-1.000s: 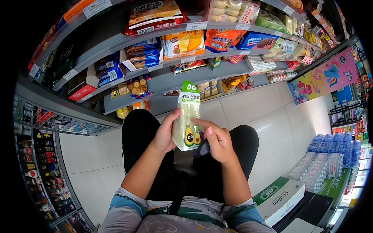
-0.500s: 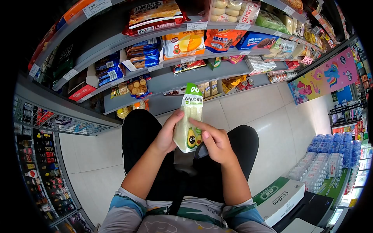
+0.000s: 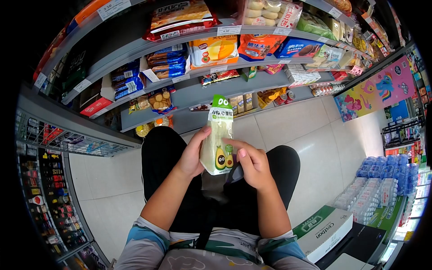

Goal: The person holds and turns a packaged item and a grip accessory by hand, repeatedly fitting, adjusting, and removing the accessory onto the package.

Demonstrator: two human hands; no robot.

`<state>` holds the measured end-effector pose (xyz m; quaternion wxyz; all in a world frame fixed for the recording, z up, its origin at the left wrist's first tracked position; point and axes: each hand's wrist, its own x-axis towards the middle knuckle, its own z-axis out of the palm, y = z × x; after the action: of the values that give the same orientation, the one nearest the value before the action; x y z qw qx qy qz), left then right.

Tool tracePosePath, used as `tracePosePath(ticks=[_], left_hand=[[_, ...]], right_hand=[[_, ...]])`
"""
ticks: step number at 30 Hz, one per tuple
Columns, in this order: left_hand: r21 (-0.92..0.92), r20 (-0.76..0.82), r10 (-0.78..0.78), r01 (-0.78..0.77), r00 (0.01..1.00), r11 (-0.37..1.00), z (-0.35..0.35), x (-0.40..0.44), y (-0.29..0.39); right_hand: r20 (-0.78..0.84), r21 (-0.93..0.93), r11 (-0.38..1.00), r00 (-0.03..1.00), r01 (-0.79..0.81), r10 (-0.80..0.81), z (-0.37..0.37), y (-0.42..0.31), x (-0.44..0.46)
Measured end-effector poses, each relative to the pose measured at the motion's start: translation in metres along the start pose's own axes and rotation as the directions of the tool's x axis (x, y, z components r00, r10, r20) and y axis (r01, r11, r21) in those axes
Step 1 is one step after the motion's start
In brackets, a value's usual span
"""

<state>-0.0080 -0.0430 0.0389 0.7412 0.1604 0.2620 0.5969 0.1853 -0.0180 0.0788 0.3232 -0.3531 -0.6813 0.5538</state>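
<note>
A tall packaged snack (image 3: 219, 128) with a green top, white lettering area and avocado pictures stands nearly upright above my lap. My left hand (image 3: 192, 155) is closed around its left edge, thumb along the side; the fingers behind it are hidden. At the packet's right side is my right hand (image 3: 255, 165), index finger stretched across the front and seeming to touch it. The thumb of that hand is raised apart from the index finger, and the other fingers are partly curled out of sight.
Shelves (image 3: 189, 96) of packaged snacks curve ahead of my knees. To the left stands a wire rack (image 3: 76, 139). On the right are a Cestbon carton (image 3: 326, 229) and stacked water bottles (image 3: 369, 198). A colourful pony poster (image 3: 375, 92) hangs beyond, above the tiled floor (image 3: 310, 123).
The packet has shifted slightly left and tips a little more toward the left at its top. My right index finger still lies against its front; both hands have barely moved.
</note>
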Motion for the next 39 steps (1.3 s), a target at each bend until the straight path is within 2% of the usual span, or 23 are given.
tracePosePath(ticks=[2, 4, 11, 13, 14, 16, 20, 23, 24, 25, 26, 28, 29, 30, 32, 33, 34, 36, 37, 38, 39], left_hand=[[-0.008, 0.000, -0.004, 0.004, 1.000, 1.000, 0.003, -0.001, 0.002], [-0.016, 0.000, -0.008, 0.008, 1.000, 1.000, 0.003, -0.001, 0.002], [-0.034, -0.003, 0.005, -0.005, 1.000, 0.999, 0.001, -0.001, 0.003], [-0.047, 0.000, 0.014, -0.014, 1.000, 0.999, 0.001, -0.001, 0.004], [-0.047, -0.001, 0.016, -0.016, 1.000, 0.999, 0.001, -0.001, 0.004], [-0.048, -0.004, 0.020, -0.020, 1.000, 0.999, -0.001, -0.001, 0.003], [-0.053, -0.020, 0.003, -0.004, 1.000, 0.999, -0.007, 0.001, 0.000], [-0.048, -0.022, 0.002, -0.003, 1.000, 0.999, -0.009, 0.001, 0.000], [-0.043, -0.019, -0.002, 0.001, 1.000, 0.999, -0.009, 0.001, 0.000], [-0.037, -0.015, -0.004, 0.003, 1.000, 0.999, -0.009, 0.001, 0.001], [-0.038, -0.016, 0.002, -0.003, 1.000, 0.999, -0.008, 0.001, 0.000], [-0.026, -0.030, 0.004, -0.005, 1.000, 1.000, -0.007, 0.002, -0.001], [-0.002, 0.008, -0.006, 0.006, 1.000, 1.000, -0.010, 0.002, -0.001], [-0.004, 0.009, 0.003, -0.003, 1.000, 1.000, -0.008, 0.003, -0.001], [0.129, -0.147, 0.005, 0.014, 0.989, 0.991, -0.002, 0.005, -0.003], [0.244, -0.152, 0.029, 0.009, 0.988, 0.970, -0.008, 0.008, -0.005], [0.241, -0.157, 0.047, -0.008, 0.986, 0.970, -0.005, 0.007, -0.004], [0.454, -0.223, 0.083, 0.028, 0.971, 0.891, 0.001, 0.008, -0.004], [0.459, -0.190, 0.059, 0.035, 0.980, 0.887, 0.001, 0.008, -0.004], [0.450, -0.181, 0.023, 0.062, 0.983, 0.891, -0.005, 0.010, -0.009], [0.441, -0.162, -0.013, 0.084, 0.987, 0.894, -0.001, 0.008, -0.007]], right_hand=[[0.034, -0.012, 1.000, 0.999, 0.011, -0.010, 0.000, 0.004, 0.000], [0.001, -0.010, 0.995, 0.995, 0.102, -0.102, 0.002, 0.008, 0.001], [0.064, 0.030, 0.993, 0.992, 0.111, -0.113, -0.005, 0.009, 0.000], [-0.019, 0.015, 1.000, 1.000, 0.025, -0.024, -0.003, 0.007, 0.000], [-0.016, 0.017, 1.000, 1.000, 0.026, -0.026, -0.001, 0.006, 0.001], [-0.110, 0.064, 0.998, 0.994, 0.029, -0.022, 0.002, 0.004, 0.003], [-0.092, 0.015, 0.998, 0.994, 0.058, -0.056, 0.004, 0.008, 0.003], [-0.097, 0.073, 0.997, 0.995, 0.038, -0.031, 0.004, 0.016, 0.006], [-0.280, 0.131, 0.990, 0.955, -0.061, 0.095, 0.007, 0.018, 0.011], [-0.383, 0.304, 0.938, 0.880, -0.167, 0.281, 0.007, 0.017, 0.015], [-0.467, 0.490, 0.848, 0.760, -0.203, 0.452, 0.007, 0.014, 0.020], [-0.253, 0.824, 0.535, 0.724, -0.187, 0.642, -0.008, 0.023, 0.022], [-0.089, 0.912, 0.368, 0.790, -0.180, 0.607, -0.019, 0.029, 0.020], [-0.086, 0.910, 0.372, 0.793, -0.185, 0.603, -0.020, 0.030, 0.021], [-0.103, 0.913, 0.375, 0.795, -0.163, 0.597, -0.020, 0.031, 0.023], [-0.085, 0.920, 0.358, 0.808, -0.161, 0.583, -0.026, 0.045, 0.021], [-0.072, 0.916, 0.361, 0.814, -0.174, 0.576, -0.030, 0.054, 0.020], [-0.250, 0.905, 0.426, 0.803, -0.006, 0.542, -0.032, 0.059, 0.023], [-0.398, 0.845, 0.528, 0.759, 0.085, 0.515, -0.029, 0.056, 0.023], [-0.386, 0.846, 0.529, 0.769, 0.074, 0.510, -0.024, 0.051, 0.022], [-0.506, 0.732, 0.667, 0.766, 0.139, 0.397, -0.018, 0.047, 0.021]])
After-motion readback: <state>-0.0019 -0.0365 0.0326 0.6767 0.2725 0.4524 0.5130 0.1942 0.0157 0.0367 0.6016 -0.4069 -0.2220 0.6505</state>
